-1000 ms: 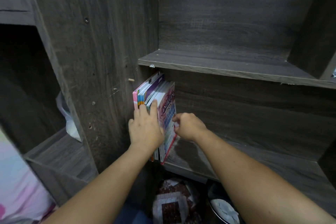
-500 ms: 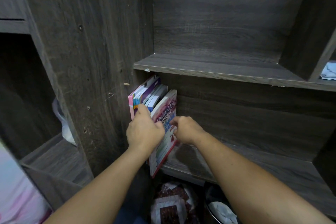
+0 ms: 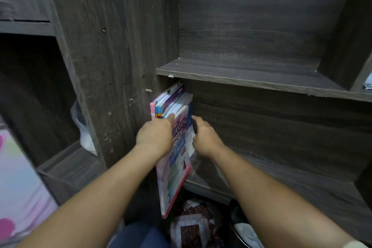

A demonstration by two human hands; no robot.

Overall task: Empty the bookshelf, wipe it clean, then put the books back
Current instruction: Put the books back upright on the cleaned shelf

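Note:
A dark wood bookshelf point(image 3: 251, 78) fills the view. Several thin books point(image 3: 171, 98) stand upright at the left end of its lower compartment, against the side panel. A pink and blue workbook point(image 3: 177, 163) sticks out from this row, its lower corner hanging past the shelf's front edge. My left hand point(image 3: 155, 137) lies on the workbook's left side with fingers on the book spines. My right hand point(image 3: 205, 137) holds the workbook's right edge. The rest of the lower shelf board point(image 3: 302, 183) is bare.
The upper shelf compartment point(image 3: 251, 36) holds nothing. A white plastic bag point(image 3: 84, 135) sits in the left compartment. A pale cloth point(image 3: 368, 82) shows at the far right. On the floor below lie a patterned item point(image 3: 191, 227) and a round container point(image 3: 245, 231).
The pink and blue workbook has slid farther out of the row and downward, past the shelf edge. Both hands have stayed on it.

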